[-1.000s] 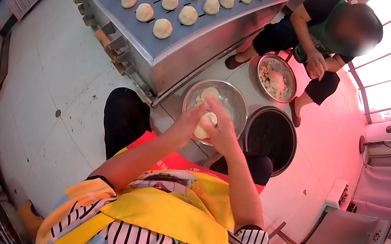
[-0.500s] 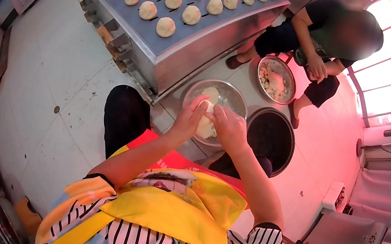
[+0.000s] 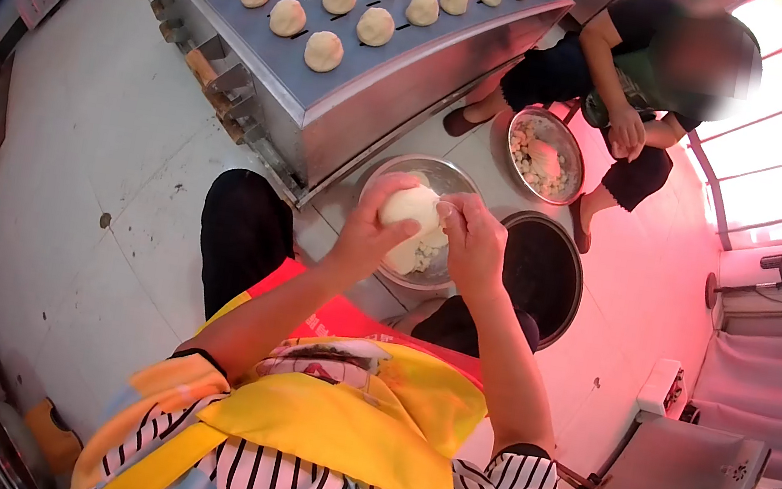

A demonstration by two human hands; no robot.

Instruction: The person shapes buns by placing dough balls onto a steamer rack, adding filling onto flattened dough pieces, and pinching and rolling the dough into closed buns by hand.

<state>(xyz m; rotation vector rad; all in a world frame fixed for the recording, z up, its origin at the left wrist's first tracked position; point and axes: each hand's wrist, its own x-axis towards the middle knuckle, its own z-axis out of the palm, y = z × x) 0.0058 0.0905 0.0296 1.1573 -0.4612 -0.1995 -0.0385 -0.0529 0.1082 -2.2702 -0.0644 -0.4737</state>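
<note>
My left hand (image 3: 365, 233) cups a pale, rounded ball of dough (image 3: 409, 206), its fingers around the far side and the thumb along the near side. At the ball's right edge, the fingertips of my right hand (image 3: 477, 247) are pinched together on the dough. Both hands are held over a steel bowl (image 3: 386, 165) on the floor. In that bowl lie more dough and small pale lumps (image 3: 427, 253), partly hidden by my hands.
Several dough balls (image 3: 376, 27) sit in rows on a slotted metal table (image 3: 241, 30) ahead. A dark round tub (image 3: 547, 283) stands right of my bowl. Beyond it, a seated person (image 3: 627, 88) is beside another bowl (image 3: 578, 176) of pale pieces.
My hands have moved apart slightly. The ball has turned in my left hand and shows more of its smooth surface, while my right hand has shifted to its right edge.
</note>
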